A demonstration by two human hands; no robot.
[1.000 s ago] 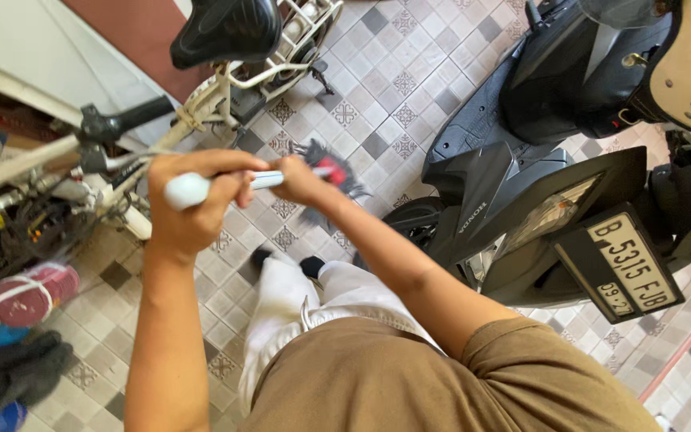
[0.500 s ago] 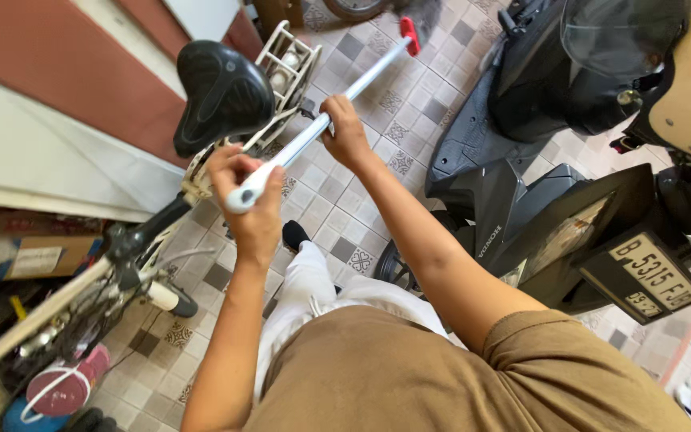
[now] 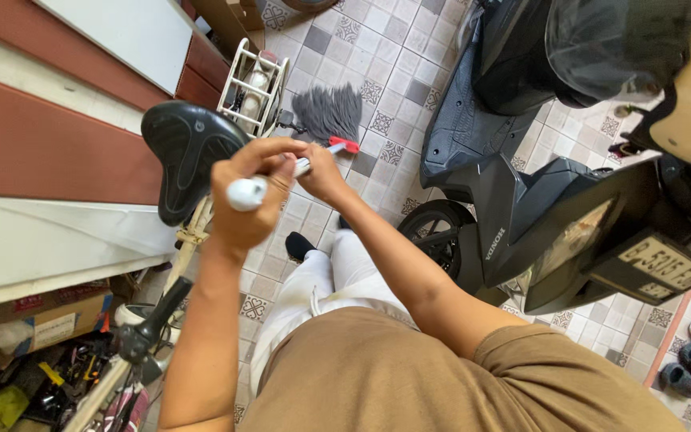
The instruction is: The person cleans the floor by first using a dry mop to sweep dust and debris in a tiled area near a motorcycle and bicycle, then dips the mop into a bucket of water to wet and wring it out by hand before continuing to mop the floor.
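At the bottom of the frame sit the person's brown shirt (image 3: 409, 376) and white trousers (image 3: 321, 280), one dark-socked foot (image 3: 299, 245) on the patterned tile floor (image 3: 393, 56). Both forearms rise toward the middle of the frame. The left hand (image 3: 245, 200) is wrapped tight around the rounded white end of a broom handle (image 3: 247, 194), fingers curled over the top. Just beyond it, the right hand (image 3: 321, 172) is closed on the same handle a little further down the shaft, so the two hands nearly touch. The handle runs up and right to a red collar, and the grey broom head (image 3: 328, 112) spreads on the tiles in the upper middle of the frame. Left of the hands stands a white bicycle with a black saddle (image 3: 189, 156) and a white rear basket (image 3: 251, 84). On the right a dark scooter (image 3: 521, 208) is parked, its rear wheel (image 3: 433, 232) near the person's leg. Cardboard boxes (image 3: 49, 320) lie at lower left.
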